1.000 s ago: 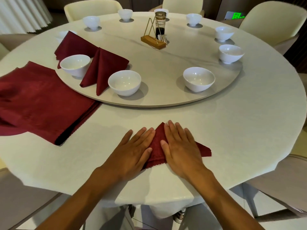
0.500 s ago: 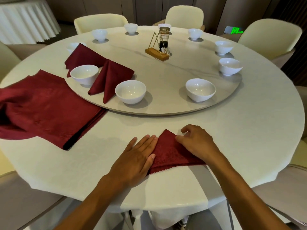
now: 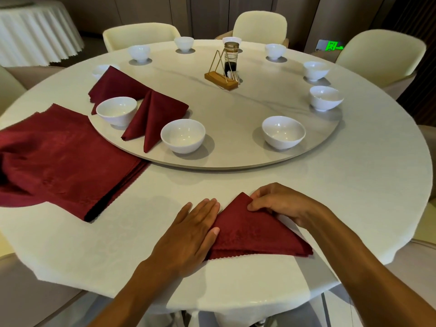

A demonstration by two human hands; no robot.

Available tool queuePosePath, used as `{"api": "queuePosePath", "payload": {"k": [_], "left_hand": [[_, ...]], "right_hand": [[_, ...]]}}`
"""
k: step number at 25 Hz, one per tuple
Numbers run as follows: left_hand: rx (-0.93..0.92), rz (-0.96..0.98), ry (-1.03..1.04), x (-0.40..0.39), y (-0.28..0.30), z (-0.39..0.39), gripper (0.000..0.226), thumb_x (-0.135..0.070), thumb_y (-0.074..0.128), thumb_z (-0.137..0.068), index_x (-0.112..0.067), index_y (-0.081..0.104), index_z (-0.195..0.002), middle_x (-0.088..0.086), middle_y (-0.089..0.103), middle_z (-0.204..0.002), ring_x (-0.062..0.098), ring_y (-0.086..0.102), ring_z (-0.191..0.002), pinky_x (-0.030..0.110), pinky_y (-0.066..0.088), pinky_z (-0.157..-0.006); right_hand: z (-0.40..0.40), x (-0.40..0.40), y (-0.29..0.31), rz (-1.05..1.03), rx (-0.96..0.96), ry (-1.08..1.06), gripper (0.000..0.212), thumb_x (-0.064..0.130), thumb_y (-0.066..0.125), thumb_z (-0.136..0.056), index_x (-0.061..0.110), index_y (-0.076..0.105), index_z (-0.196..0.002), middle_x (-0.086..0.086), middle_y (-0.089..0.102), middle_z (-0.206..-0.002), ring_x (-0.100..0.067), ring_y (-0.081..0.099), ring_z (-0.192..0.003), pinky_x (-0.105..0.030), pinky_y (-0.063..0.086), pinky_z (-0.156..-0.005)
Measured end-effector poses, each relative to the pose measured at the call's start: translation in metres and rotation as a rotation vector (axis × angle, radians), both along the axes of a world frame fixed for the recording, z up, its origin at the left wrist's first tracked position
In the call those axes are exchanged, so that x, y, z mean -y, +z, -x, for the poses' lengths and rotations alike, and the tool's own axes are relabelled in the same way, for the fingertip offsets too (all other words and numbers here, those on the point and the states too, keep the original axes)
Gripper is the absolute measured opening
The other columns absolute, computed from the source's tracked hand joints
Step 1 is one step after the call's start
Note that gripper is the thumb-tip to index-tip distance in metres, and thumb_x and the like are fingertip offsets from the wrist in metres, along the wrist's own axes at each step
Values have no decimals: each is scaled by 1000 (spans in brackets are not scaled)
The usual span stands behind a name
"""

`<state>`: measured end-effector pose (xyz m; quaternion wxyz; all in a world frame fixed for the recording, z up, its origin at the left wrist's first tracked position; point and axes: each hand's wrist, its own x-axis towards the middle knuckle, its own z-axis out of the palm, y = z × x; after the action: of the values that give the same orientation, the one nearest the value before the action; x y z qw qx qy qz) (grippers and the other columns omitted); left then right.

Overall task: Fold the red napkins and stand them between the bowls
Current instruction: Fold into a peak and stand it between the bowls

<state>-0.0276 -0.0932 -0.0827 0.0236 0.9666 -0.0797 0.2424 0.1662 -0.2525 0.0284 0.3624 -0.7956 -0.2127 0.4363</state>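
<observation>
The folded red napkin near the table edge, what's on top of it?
The left hand lies flat on the folded red napkin, covering its left corner. The right hand pinches its top point. The rest of its surface shows bare.

One wide-angle view from a camera worn on the person's head, looking forward and steeply down across a round table (image 3: 354,185); both forearms enter from the bottom edge, so the near rim sits very close while the chairs (image 3: 259,25) on the far side look small and distant. Straight lines bow toward the edges; no second view is given.
</observation>
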Motion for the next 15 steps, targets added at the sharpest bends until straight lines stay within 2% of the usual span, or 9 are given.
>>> {"api": "queuePosePath", "payload": {"k": [2, 3, 5, 6, 7, 9, 11, 13, 15], "left_hand": [[23, -16, -60, -5, 3, 0, 66, -35, 72, -89, -3, 38, -136, 30, 43, -145, 41, 38, -139, 61, 38, -107], [29, 75, -40, -6, 11, -4, 64, -36, 70, -91, -4, 39, -138, 26, 42, -147, 37, 36, -141, 59, 35, -110], [-14, 433, 152, -7, 41, -16, 52, -37, 52, -100, -16, 39, -146, 4, 37, -153, 7, 25, -145, 45, 29, -118], [-2, 564, 246, -8, 59, -24, 48, -38, 44, -102, -20, 41, -146, -4, 39, -151, -4, 25, -141, 36, 27, -118], [71, 605, 310, -7, 75, -34, 48, -39, 41, -100, -19, 47, -144, -5, 47, -147, -5, 33, -135, 30, 29, -114], [214, 599, 367, 4, 102, -58, 46, -42, 42, -95, -17, 62, -129, -1, 64, -128, 10, 54, -119, 34, 37, -102], [204, 569, 419, 15, 120, -86, 47, -49, 44, -94, -18, 68, -120, 0, 70, -117, 18, 61, -108, 37, 37, -95], [-45, 493, 559, 20, 126, -112, 53, -60, 43, -94, -23, 63, -126, -3, 66, -122, 19, 57, -113, 36, 34, -98], [-227, 406, 665, 13, 120, -132, 49, -61, 41, -96, -27, 59, -127, -4, 63, -124, 17, 55, -114, 34, 35, -102]], "right_hand": [[0, 0, 5, -45, -12, 16, 17, 12, 70, -83, 18, 67, -67, -3, 70, -75, -10, 62, -65, -21, 48, -59], [-1, -1, 9, -91, 5, -5, 21, 12, 70, -82, 20, 65, -64, -1, 67, -71, -10, 60, -63, -20, 46, -57], [-4, -4, 25, -242, 65, -103, 21, 11, 70, -81, 21, 62, -64, 2, 62, -65, -10, 56, -61, -22, 41, -54], [-7, -8, 36, -333, 92, -186, 22, 11, 71, -80, 22, 60, -65, 4, 61, -64, -10, 55, -60, -22, 40, -53], [-14, -13, 45, -428, 126, -269, 23, 11, 73, -79, 22, 58, -65, 5, 61, -63, -9, 56, -58, -22, 40, -52], [-27, -32, 60, -557, 243, -408, 23, 12, 74, -80, 22, 57, -67, 7, 62, -64, -9, 60, -59, -22, 44, -52], [-37, -60, 61, -572, 436, -487, 17, 17, 72, -78, 22, 57, -72, 8, 65, -71, -13, 65, -67, -29, 51, -59], [-45, -86, 52, -512, 589, -506, 11, 23, 68, -78, 23, 58, -81, 8, 65, -81, -17, 66, -77, -35, 55, -68], [-52, -105, 39, -438, 639, -501, 13, 23, 66, -82, 20, 58, -91, 7, 64, -88, -18, 64, -83, -34, 54, -72]]}}
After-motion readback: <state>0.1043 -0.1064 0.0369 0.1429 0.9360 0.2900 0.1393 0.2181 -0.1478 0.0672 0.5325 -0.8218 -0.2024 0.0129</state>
